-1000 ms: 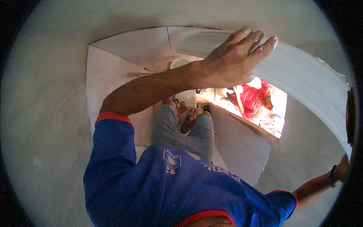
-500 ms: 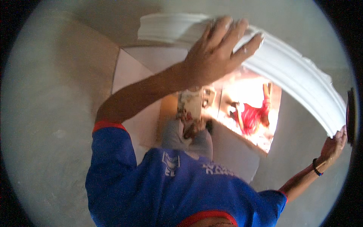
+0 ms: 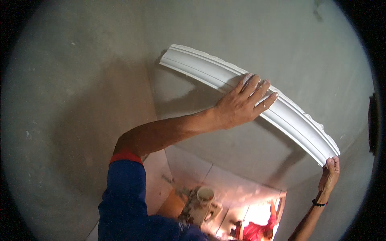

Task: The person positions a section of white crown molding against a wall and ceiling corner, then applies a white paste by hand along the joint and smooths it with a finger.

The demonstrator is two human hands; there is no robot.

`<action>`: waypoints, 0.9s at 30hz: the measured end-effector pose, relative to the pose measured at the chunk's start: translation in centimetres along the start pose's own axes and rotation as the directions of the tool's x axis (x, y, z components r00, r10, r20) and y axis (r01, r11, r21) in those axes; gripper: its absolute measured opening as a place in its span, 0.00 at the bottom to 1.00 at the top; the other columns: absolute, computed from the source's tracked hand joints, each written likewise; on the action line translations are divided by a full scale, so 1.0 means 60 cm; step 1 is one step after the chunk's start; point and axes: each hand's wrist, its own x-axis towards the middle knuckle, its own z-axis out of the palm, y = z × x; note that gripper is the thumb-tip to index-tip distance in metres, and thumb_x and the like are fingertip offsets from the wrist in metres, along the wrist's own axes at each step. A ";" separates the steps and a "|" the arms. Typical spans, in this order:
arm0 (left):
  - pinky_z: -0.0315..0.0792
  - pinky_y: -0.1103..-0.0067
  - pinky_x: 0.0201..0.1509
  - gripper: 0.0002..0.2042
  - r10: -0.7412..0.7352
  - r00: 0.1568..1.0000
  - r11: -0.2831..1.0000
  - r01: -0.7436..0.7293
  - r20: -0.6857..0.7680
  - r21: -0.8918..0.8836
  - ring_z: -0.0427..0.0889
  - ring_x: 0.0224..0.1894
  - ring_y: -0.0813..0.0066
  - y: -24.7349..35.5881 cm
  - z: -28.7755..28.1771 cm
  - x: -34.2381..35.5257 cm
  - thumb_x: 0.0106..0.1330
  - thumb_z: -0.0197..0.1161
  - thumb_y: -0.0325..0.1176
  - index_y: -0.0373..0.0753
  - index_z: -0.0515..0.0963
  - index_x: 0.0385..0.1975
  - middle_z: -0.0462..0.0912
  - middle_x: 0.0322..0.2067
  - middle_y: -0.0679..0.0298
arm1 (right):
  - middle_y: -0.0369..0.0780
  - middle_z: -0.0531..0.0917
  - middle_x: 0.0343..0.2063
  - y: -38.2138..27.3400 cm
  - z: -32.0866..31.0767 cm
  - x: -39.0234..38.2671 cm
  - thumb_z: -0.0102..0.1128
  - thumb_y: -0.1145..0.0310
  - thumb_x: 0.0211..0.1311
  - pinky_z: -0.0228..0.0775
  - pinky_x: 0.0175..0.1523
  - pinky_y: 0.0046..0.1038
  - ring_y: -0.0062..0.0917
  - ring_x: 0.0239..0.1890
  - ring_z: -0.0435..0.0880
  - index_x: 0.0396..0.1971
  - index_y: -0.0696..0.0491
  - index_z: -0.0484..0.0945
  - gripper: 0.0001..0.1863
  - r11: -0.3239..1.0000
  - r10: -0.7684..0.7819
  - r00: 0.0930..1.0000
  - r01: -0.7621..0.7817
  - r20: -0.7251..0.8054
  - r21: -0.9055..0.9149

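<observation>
Moulding [image 3: 291, 114], white, grooved, ragged-edged, 2 bare hands [image 3: 238, 106] touching

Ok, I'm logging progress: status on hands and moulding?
Left hand spread across white moulding; right hand holding its right end. Person in red below, apart.

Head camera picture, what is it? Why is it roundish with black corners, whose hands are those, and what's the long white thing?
There's no robot here, just a person wearing a camera on their head. Its very wide lens bends straight lines and leaves the corners black. The left hand lies across the middle of a long white moulding strip, fingers spread. The right hand grips its right end. Behind is a plain grey surface. Lower down there's a pale bucket and somebody else in a red top.
</observation>
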 end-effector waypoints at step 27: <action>0.81 0.72 0.37 0.34 -0.171 0.747 0.784 0.498 -0.642 0.371 0.78 0.38 0.57 0.050 0.168 -0.057 0.56 0.60 0.20 0.46 0.60 0.65 0.59 0.57 0.46 | 0.27 0.81 0.31 0.121 0.072 0.063 0.63 0.60 0.61 0.51 0.39 0.19 0.11 0.37 0.74 0.36 0.45 0.77 0.08 0.770 -0.638 0.762 0.631 -0.113 -0.091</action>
